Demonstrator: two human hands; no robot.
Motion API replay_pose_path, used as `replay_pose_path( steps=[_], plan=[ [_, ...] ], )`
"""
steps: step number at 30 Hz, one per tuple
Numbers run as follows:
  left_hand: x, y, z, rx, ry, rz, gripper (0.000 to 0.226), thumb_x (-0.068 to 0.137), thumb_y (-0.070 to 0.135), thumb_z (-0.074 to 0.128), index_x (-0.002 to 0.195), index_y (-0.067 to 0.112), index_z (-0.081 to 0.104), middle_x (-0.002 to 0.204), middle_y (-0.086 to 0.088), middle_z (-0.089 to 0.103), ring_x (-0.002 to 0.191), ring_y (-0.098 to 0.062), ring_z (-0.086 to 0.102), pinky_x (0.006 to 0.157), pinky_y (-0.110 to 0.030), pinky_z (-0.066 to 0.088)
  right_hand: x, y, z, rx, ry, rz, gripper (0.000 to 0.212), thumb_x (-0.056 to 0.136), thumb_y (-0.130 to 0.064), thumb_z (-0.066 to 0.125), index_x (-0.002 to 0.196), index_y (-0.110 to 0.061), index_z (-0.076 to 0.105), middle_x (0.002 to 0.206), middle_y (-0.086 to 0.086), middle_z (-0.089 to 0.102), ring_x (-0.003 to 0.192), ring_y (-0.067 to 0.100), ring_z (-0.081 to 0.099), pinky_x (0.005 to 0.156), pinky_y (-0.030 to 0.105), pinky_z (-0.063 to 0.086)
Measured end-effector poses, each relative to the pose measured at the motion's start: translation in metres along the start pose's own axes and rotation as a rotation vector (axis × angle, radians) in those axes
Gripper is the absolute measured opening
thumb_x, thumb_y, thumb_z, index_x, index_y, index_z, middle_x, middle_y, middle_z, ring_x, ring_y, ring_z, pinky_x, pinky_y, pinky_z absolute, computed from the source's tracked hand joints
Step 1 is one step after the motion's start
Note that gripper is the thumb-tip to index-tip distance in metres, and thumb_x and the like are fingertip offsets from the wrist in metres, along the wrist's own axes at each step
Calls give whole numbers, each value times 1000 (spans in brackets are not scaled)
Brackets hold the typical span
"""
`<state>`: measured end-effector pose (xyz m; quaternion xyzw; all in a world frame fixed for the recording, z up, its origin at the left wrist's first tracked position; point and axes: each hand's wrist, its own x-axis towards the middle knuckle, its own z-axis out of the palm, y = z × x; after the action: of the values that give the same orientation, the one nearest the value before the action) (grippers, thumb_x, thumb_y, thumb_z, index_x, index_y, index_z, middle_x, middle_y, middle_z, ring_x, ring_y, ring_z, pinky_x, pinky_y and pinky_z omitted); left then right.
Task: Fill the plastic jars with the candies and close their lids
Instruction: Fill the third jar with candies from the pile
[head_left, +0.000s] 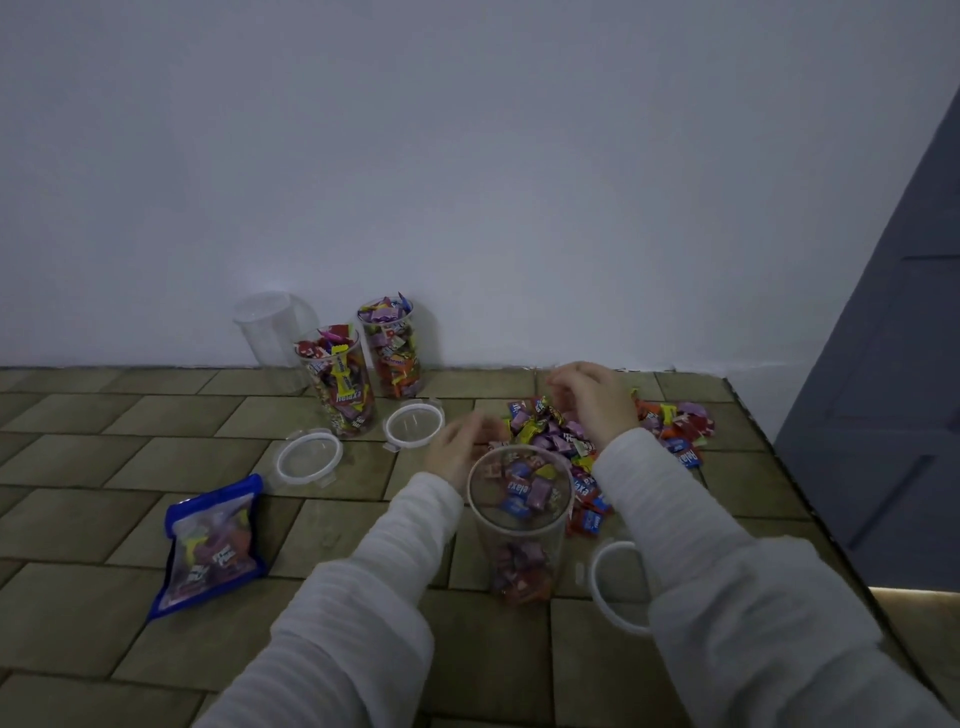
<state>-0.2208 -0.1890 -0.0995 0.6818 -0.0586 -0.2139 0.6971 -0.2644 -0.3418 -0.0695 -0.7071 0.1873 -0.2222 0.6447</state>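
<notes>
On the left of the desk (78, 457) lies a blue bag (210, 545) with sweets inside. Past it, by the wall, stands an empty jar (267, 330). Next come two full jars (337, 379) with no lids on, side by side. Two clear lids (309, 460) lie flat in front of them.

In the middle stands an open jar (519, 519), partly filled with candies. The left hand (457, 447) is just behind its rim. Its fingers (480, 428) are curled in, but the picture is blurry, so I cannot tell if they hold anything.

Behind the jar is a big pile of candies (670, 431). The right hand (592, 400) rests over the pile. Its fingers (558, 382) are bent down into the candies; whether they grip one I cannot tell.

Another lid (605, 587) lies just right of the open jar, partly hidden by the right sleeve (727, 597).
</notes>
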Motion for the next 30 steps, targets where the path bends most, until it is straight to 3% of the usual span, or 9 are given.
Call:
replay_pose_path(
  steps=[2,5,7,10,12,16,21,26,30],
  plan=[
    [21,-11,-3,215,10,79,15,93,25,56,95,11,62,91,-4,64,87,-23,61,66,-21,53,9,14,1,-95,-5,49,18,86,-12,56,72,-15,66,70,-2,60,73,17,55,71,31,44],
    [51,-29,-7,673,-32,135,27,78,40,64,101,25,61,112,-6,58,108,-26,55,97,-39,46,25,31,3,-229,14,34,14,91,-16,54,85,-13,67,81,-5,62,77,9,55,66,22,38],
    [65,-33,-4,902,-61,161,39,83,42,61,119,26,55,129,-7,44,121,-26,44,105,-39,36,39,44,3,-357,13,-5,11,92,-16,54,88,-16,64,89,-3,61,85,13,57,71,23,40],
    [83,-37,0,1166,-105,214,58,86,53,51,137,31,37,144,-4,27,132,-28,27,110,-40,24,67,66,2,-629,-33,-56,6,89,-20,57,90,-25,59,106,0,51,106,23,52,94,36,44],
    [95,-42,5,1287,-128,222,67,83,63,43,142,37,25,150,-3,19,134,-28,22,110,-43,22,80,76,3,-824,-78,-72,15,90,-28,56,104,-24,58,115,3,47,113,25,47,99,39,42],
    [113,-51,16,1375,-134,242,64,88,64,38,144,41,19,152,-1,18,136,-26,21,108,-44,22,102,92,6,-1188,-168,-91,47,93,-49,44,133,-25,44,139,8,37,129,28,36,105,44,34],
    [130,-57,23,1386,-113,262,55,93,57,36,143,34,29,144,-7,31,132,-27,27,105,-40,28,120,110,4,-1306,-318,-9,59,93,-58,36,146,-33,26,156,8,18,142,29,18,113,49,20],
    [143,-52,24,1297,-149,253,49,96,46,39,139,22,37,135,-9,39,126,-27,34,101,-37,35,126,117,9,-1267,-263,-171,49,94,-48,40,138,-28,39,136,8,43,125,27,40,101,42,37],
    [147,-45,27,1267,-162,183,44,97,38,42,135,15,40,136,-11,41,125,-28,39,99,-38,36,123,113,16,-1215,-297,-175,40,96,-42,40,130,-20,44,115,11,54,100,29,57,76,35,48]
  ],
)
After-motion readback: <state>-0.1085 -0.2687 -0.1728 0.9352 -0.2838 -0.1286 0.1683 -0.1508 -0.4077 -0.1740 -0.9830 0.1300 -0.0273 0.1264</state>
